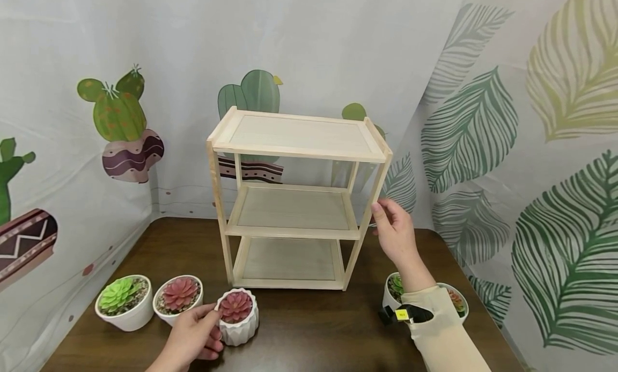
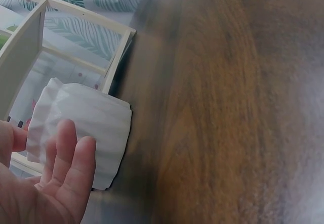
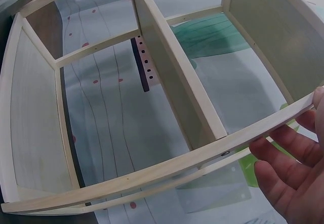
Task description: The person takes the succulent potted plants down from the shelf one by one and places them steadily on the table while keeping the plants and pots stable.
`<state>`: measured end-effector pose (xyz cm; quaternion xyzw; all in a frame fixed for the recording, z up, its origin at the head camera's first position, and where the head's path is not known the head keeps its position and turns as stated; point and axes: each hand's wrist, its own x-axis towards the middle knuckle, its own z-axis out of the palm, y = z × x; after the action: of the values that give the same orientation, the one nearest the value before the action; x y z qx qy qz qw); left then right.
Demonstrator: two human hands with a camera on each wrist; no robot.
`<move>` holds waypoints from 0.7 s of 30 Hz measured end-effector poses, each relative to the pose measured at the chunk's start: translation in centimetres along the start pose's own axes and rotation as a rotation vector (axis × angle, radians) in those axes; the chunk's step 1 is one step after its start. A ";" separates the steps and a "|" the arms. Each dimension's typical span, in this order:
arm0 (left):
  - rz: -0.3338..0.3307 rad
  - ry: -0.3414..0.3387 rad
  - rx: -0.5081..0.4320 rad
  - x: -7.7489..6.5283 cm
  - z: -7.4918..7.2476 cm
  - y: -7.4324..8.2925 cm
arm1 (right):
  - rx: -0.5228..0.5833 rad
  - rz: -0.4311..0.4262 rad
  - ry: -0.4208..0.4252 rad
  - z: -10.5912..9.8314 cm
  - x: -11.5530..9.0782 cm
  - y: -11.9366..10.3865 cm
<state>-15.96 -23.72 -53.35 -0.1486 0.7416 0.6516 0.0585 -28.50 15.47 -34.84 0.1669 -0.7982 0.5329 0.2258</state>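
A three-tier pale wooden shelf (image 1: 292,235) stands on the table. My right hand (image 1: 397,233) holds its right front post, the thumb in front and the fingers behind. The right wrist view shows the fingertips (image 3: 263,148) at the post's edge. At the shelf's front left is a red succulent in a white ridged pot (image 1: 240,329). My left hand (image 1: 194,332) pinches this pot at its left rim. In the left wrist view, the other fingers (image 2: 86,155) lie along the pot's side, and the plant itself is mostly hidden.
Left of that hand stand a green succulent in a white bowl pot (image 1: 126,310) and a red one (image 1: 179,296). Two more potted succulents, one green (image 1: 393,290) and one orange-red (image 1: 458,302), are partly hidden by my right forearm. Printed curtains hang behind the dark wooden table (image 1: 314,340).
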 end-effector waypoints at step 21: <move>0.004 0.040 0.086 -0.6 -0.4 0.4 | -0.007 -0.014 -0.001 0.2 0.7 4.1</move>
<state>-15.51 -23.99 -52.76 -0.1576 0.7701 0.6162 0.0487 -31.20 16.78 -37.73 0.1718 -0.7991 0.5283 0.2299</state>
